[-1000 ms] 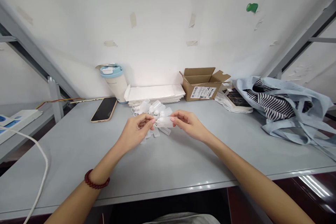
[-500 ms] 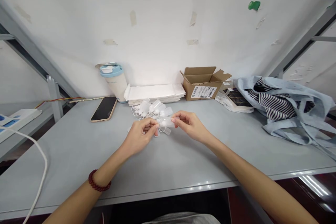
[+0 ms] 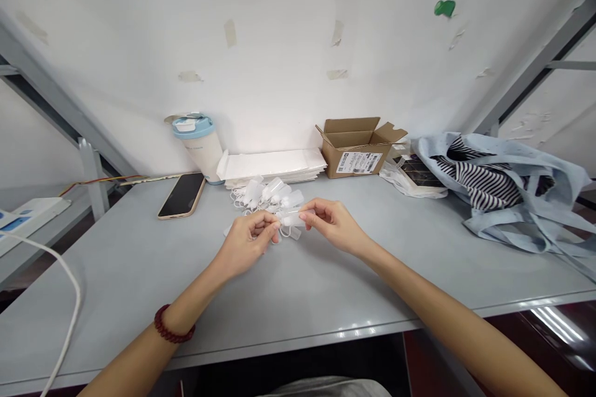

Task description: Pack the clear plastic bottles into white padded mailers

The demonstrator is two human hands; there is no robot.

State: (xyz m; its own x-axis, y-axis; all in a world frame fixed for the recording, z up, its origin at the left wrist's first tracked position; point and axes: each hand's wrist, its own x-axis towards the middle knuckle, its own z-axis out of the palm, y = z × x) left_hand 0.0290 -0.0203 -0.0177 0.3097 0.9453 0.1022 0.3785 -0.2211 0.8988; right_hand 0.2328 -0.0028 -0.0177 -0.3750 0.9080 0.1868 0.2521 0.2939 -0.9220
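Between my two hands is a small translucent white tag (image 3: 291, 218) with a thin white loop, just above the grey table. My left hand (image 3: 246, 239) is closed in a pinch at its left end, where the loop hangs. The thumb and fingers of my right hand (image 3: 336, 225) pinch the tag's right end. Right behind my hands lies a loose pile of similar white tags (image 3: 272, 191) with looped strings. Part of the pile is covered by my fingers.
Behind the pile rests a stack of white envelopes (image 3: 274, 163). To its left stand a lidded cup (image 3: 200, 149) and a phone (image 3: 181, 195). An open cardboard box (image 3: 356, 152) and a light blue bag (image 3: 503, 173) are on the right. A white cable (image 3: 77, 288) crosses the left side.
The view has shifted slightly. My hands keep their pinch on the same tag, with the fingertips perhaps a little closer together.
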